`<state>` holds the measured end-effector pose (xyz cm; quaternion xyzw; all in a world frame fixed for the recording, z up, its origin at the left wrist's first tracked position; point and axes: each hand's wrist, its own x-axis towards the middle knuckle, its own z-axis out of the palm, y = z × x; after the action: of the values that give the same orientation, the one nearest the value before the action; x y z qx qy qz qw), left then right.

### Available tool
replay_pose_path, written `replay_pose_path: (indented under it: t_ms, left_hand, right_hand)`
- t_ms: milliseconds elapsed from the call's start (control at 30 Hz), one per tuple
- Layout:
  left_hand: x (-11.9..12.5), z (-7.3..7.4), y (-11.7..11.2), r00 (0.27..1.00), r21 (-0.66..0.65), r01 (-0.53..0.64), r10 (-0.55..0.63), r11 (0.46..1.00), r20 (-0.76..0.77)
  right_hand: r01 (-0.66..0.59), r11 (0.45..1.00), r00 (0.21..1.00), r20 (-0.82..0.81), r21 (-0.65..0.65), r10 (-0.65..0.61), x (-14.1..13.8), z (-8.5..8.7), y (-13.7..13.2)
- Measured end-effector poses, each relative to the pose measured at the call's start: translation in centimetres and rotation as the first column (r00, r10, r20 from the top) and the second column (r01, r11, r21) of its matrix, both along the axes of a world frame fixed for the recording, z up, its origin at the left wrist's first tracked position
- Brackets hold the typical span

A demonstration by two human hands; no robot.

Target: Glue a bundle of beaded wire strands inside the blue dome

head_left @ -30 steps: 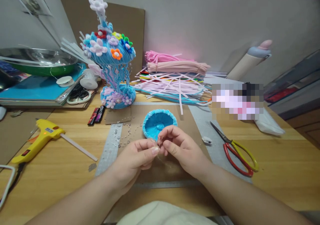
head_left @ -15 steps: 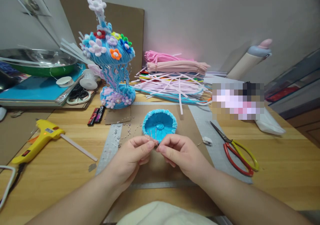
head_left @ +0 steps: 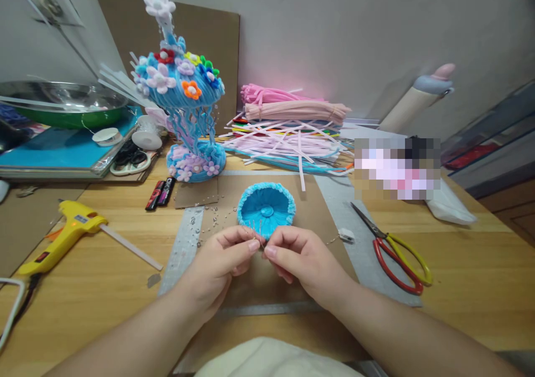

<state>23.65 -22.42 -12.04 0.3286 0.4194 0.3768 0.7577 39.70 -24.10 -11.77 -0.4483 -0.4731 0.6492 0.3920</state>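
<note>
A small bunch of thin, pinkish wires [head_left: 260, 227] sticks up between my two hands, with tips that fan apart. My left hand [head_left: 228, 254] is closed in a pinch on them, thumb against the index finger. From the other side my right hand [head_left: 298, 259] pinches at their lower ends; the exact contact is hidden by the fingers. Just beyond the fingertips sits a blue fuzzy bowl-shaped piece [head_left: 266, 198], its hollow facing me and a round disc at its middle. Small clear beads [head_left: 215, 218] lie scattered to the left of it.
Left are a yellow glue gun [head_left: 77, 226] and small tubes [head_left: 161, 193]. A blue flowered pipe-cleaner model [head_left: 179, 87] stands behind, beside piled pipe cleaners [head_left: 288, 137]. Scissors [head_left: 397, 254] lie right, on the taped cardboard mat [head_left: 288, 293]. A metal bowl [head_left: 71, 106] sits at back left.
Both hands stay almost in place, still pinching the wires. The fingertips have shifted very slightly, and the whole view has moved a little.
</note>
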Motion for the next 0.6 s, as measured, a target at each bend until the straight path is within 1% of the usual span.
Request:
replay_pose_path:
  t_ms: [67, 200, 367, 600]
  left_hand:
    - [0.05, 0.13, -0.05, 0.999, 0.009, -0.016, 0.016, 1.000, -0.034]
    - [0.14, 0.29, -0.10, 0.995, 0.078, -0.019, 0.026, 0.997, -0.094]
    - [0.12, 0.29, -0.12, 0.994, 0.099, -0.005, 0.016, 0.995, -0.107]
    - [0.15, 0.08, -0.15, 0.997, 0.097, -0.007, 0.014, 0.995, -0.075]
  right_hand:
    - [-0.003, 1.000, 1.000, -0.002, 0.002, 0.003, 0.00, -0.11, -0.01]
    - [-0.041, 0.999, 0.999, -0.013, 0.006, 0.041, 0.00, -0.55, -0.02]
    - [-0.053, 0.998, 0.998, -0.036, -0.014, 0.053, 0.01, -0.87, -0.01]
    - [-0.059, 0.998, 0.997, -0.049, -0.014, 0.058, -0.05, -0.64, 0.03]
